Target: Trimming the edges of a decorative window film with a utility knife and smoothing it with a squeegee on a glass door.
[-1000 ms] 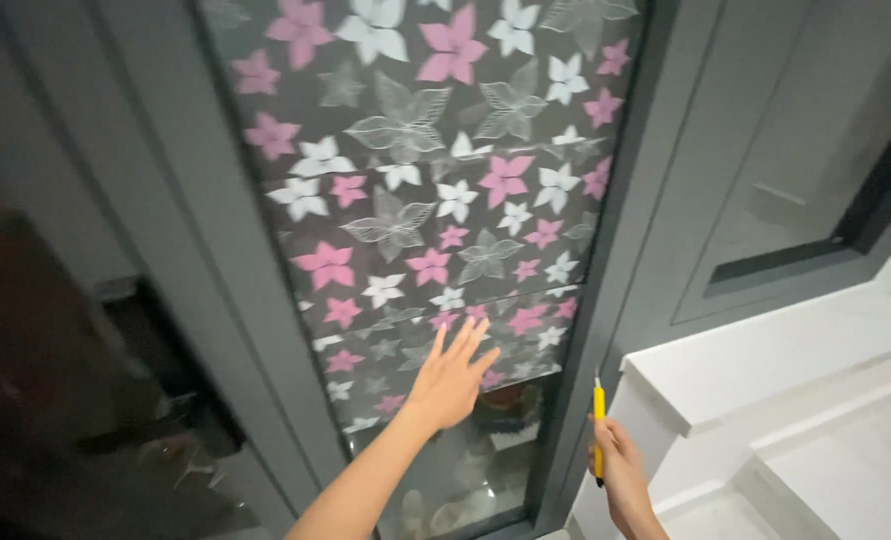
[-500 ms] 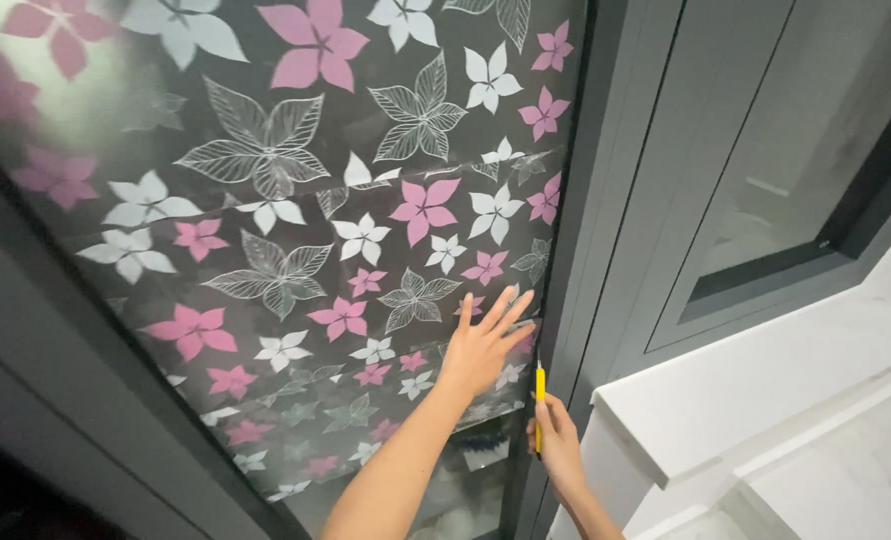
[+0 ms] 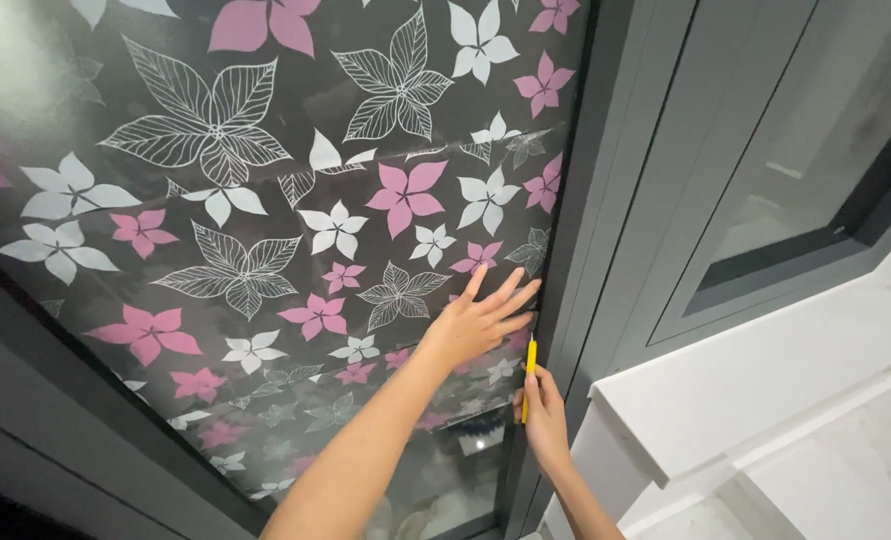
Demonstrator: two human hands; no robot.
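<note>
A flower-patterned window film (image 3: pixel 296 200), pink and white on a dark ground, covers a glass pane in a grey frame (image 3: pixel 606 200). My left hand (image 3: pixel 481 320) lies flat on the film near its right edge, fingers spread. Just below it, my right hand (image 3: pixel 544 415) grips a slim yellow cutter (image 3: pixel 529 372), held upright with its tip at the seam between film and frame. The lower part of the pane (image 3: pixel 436 480) shows bare glass below the film.
A white marble ledge (image 3: pixel 766 390) juts out at the right, close to my right forearm. Beyond the frame, another grey-framed window (image 3: pixel 806 180) sits at the upper right. A dark frame bar (image 3: pixel 86 400) runs along the lower left.
The view has moved closer to the pane. My left hand has slid right toward the film's edge, and my right hand has brought the yellow cutter up against the frame seam.
</note>
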